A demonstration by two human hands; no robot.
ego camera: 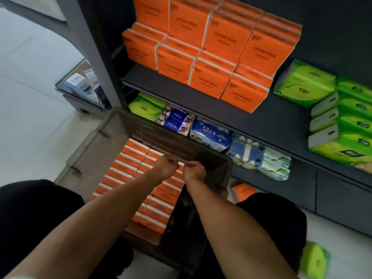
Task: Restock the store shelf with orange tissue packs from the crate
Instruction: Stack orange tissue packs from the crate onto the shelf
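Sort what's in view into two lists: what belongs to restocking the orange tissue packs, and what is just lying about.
Belongs to the job:
- crate
- orange packs in the crate
- orange packs on the shelf
- left hand, right hand, both down in the crate

Just lying about:
- green packs on the shelf
- blue packs on the shelf below
- green pack on the floor

Both arms stretched forward-down; left hand [165, 167] and right hand [194, 170] nearly touching, fingers curled.
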